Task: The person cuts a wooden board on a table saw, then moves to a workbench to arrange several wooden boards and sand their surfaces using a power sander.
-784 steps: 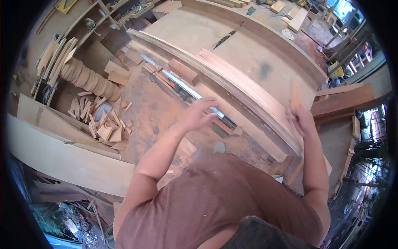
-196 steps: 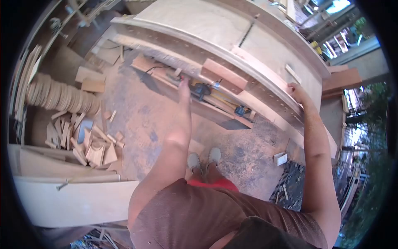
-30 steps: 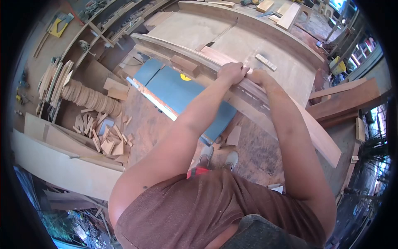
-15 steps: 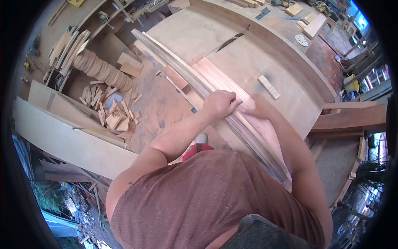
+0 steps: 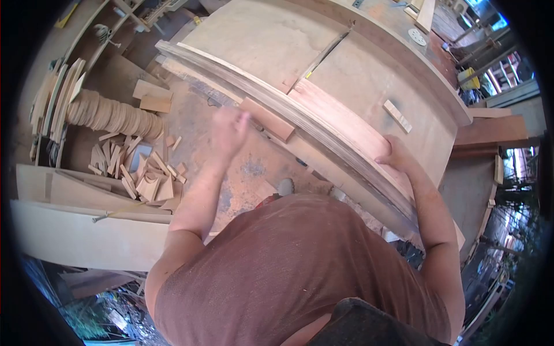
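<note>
My right hand (image 5: 395, 154) grips the far edge of a wide pale pinkish board (image 5: 340, 118), its thumb on the top face and the other fingers partly hidden. This board lies flat on the large plywood table top (image 5: 254, 29), with one end by the dark blade slot (image 5: 332, 49). Long layered wooden strips (image 5: 265, 95) run alongside the board's near side. My left hand (image 5: 229, 130) is off the wood, smeared by motion, beside a reddish-brown wood block (image 5: 268, 119) at the table's near edge. Its fingers are too blurred to read.
A small wood piece (image 5: 397, 116) lies on the table top beyond my right hand. On the left are a heap of offcuts (image 5: 141, 173), a row of stacked round wooden pieces (image 5: 112, 115) and a long pale panel (image 5: 81, 236). A raised wooden rail (image 5: 392, 63) borders the table's far side.
My left hand has let go of the layered strips and swung left, off the table's near edge. My right hand stays on the board. The view has shifted, and the dark blade no longer shows clearly.
</note>
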Motion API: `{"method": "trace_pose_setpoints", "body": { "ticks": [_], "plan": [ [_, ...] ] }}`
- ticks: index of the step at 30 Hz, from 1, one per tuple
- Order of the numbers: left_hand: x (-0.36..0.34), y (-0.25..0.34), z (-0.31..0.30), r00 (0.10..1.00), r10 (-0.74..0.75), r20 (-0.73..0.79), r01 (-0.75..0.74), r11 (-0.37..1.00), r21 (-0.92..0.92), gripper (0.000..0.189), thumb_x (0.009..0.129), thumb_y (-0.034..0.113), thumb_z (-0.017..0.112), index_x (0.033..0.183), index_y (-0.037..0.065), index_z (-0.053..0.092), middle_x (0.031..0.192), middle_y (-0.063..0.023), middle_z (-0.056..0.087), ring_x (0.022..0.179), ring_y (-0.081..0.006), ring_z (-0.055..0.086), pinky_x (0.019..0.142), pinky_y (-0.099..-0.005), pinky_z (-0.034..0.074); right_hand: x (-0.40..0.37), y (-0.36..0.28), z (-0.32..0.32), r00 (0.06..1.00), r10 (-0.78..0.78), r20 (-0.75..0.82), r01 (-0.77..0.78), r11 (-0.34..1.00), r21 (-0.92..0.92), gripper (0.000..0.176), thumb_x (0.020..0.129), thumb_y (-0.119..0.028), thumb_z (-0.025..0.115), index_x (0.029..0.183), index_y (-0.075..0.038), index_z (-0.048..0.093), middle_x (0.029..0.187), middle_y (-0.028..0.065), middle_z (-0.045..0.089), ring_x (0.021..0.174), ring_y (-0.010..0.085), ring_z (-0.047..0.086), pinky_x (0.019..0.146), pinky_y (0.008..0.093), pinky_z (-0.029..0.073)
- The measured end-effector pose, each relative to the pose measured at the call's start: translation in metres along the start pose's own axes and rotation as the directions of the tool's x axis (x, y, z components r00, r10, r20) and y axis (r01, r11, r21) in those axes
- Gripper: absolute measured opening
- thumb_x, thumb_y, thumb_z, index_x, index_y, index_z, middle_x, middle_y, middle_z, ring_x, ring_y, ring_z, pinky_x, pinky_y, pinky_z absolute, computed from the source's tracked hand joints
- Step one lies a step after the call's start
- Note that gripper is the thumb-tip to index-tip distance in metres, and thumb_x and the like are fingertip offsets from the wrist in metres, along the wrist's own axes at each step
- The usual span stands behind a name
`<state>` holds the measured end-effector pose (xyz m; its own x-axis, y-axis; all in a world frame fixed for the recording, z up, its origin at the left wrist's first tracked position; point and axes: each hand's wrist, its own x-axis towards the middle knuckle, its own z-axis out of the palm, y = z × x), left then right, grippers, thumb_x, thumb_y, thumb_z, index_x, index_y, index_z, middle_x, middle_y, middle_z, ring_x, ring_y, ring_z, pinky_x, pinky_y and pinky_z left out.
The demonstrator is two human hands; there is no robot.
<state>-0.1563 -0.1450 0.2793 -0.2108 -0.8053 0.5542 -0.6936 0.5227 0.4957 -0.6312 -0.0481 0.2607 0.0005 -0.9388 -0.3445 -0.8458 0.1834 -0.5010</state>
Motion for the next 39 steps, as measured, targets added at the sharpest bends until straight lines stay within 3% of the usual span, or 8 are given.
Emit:
{"method": "trace_pose_setpoints", "body": {
  "ticks": [6,9,12,19,31,33,37,39],
  "plan": [
    [0.085,-0.042,0.011,0.990,0.142,-0.001,-0.141,0.984,0.105,0.015,0.084,0.019,0.066,0.081,0.005,0.070,0.079,-0.0130,0.067,0.082,-0.0350,0.061,0.082,-0.0459,0.048,0.002,0.001,0.000,1.000,0.013,-0.012,-0.013,0.999,-0.043,0.080,0.059,-0.023,0.090,0.127,0.002,0.055,0.125,0.0221,0.057,0.119,0.0368,0.053,0.104,0.0416,0.041],
    [0.122,-0.057,0.048,0.968,0.039,0.248,-0.084,0.981,0.174,0.023,0.084,0.027,0.065,0.086,0.006,0.073,0.088,-0.0138,0.070,0.087,-0.0361,0.064,0.086,-0.0454,0.049,-0.002,-0.007,-0.006,0.999,0.036,0.011,-0.035,0.999,-0.027,0.079,0.058,-0.024,0.090,0.126,0.001,0.056,0.124,0.0222,0.058,0.118,0.0378,0.053,0.104,0.0422,0.041],
    [0.160,-0.053,0.067,0.667,-0.330,0.668,0.015,0.902,0.431,0.043,0.081,0.044,0.065,0.091,0.003,0.074,0.095,-0.0199,0.072,0.091,-0.0354,0.068,0.083,-0.0430,0.052,0.000,0.003,0.001,0.999,0.021,-0.026,-0.022,1.000,-0.017,0.079,0.056,-0.024,0.090,0.124,0.000,0.058,0.123,0.0225,0.059,0.117,0.0388,0.053,0.104,0.0428,0.041],
    [0.186,-0.033,0.121,0.272,-0.444,0.854,-0.149,0.857,0.494,0.062,0.071,0.054,0.077,0.097,-0.002,0.074,0.102,-0.0218,0.071,0.091,-0.0337,0.069,0.083,-0.0420,0.052,0.000,0.018,0.009,0.997,-0.055,-0.051,0.054,0.998,-0.031,0.077,0.059,-0.034,0.088,0.122,0.001,0.060,0.122,0.0250,0.058,0.117,0.0396,0.052,0.103,0.0442,0.041],
    [0.184,-0.064,0.140,0.265,-0.481,0.836,-0.083,0.852,0.517,0.042,0.070,0.037,0.084,0.094,0.004,0.076,0.094,-0.0151,0.074,0.085,-0.0268,0.070,0.077,-0.0406,0.054,-0.001,0.014,0.009,0.997,-0.073,-0.038,0.070,0.995,-0.068,0.080,0.062,-0.034,0.089,0.126,0.002,0.056,0.126,0.0261,0.056,0.120,0.0403,0.051,0.104,0.0445,0.040],
    [0.199,-0.074,0.132,0.317,-0.559,0.766,-0.158,0.766,0.624,0.036,0.072,0.024,0.080,0.102,0.005,0.075,0.111,-0.0162,0.070,0.104,-0.0302,0.068,0.088,-0.0422,0.053,0.000,0.014,0.009,0.998,-0.047,-0.039,0.044,0.996,-0.073,0.079,0.062,-0.032,0.089,0.125,0.002,0.056,0.126,0.0259,0.056,0.120,0.0401,0.051,0.105,0.0444,0.040],
    [0.220,-0.128,0.091,0.664,-0.530,0.527,-0.027,0.687,0.726,0.030,0.079,0.026,0.074,0.102,0.008,0.075,0.108,-0.0137,0.072,0.103,-0.0316,0.068,0.087,-0.0396,0.053,-0.004,0.010,0.009,0.994,-0.045,-0.099,0.039,0.997,-0.060,0.076,0.063,-0.031,0.088,0.123,0.002,0.057,0.125,0.0242,0.057,0.119,0.0386,0.052,0.103,0.0444,0.041],
    [0.227,-0.138,0.073,0.707,-0.475,0.525,0.001,0.742,0.670,0.029,0.081,0.029,0.071,0.100,0.007,0.075,0.104,-0.0139,0.072,0.100,-0.0323,0.068,0.086,-0.0400,0.053,-0.009,-0.003,0.009,0.994,-0.011,-0.106,0.008,1.000,-0.022,0.074,0.064,-0.032,0.088,0.122,0.002,0.058,0.124,0.0236,0.058,0.118,0.0376,0.053,0.102,0.0442,0.042]
  ]
}}
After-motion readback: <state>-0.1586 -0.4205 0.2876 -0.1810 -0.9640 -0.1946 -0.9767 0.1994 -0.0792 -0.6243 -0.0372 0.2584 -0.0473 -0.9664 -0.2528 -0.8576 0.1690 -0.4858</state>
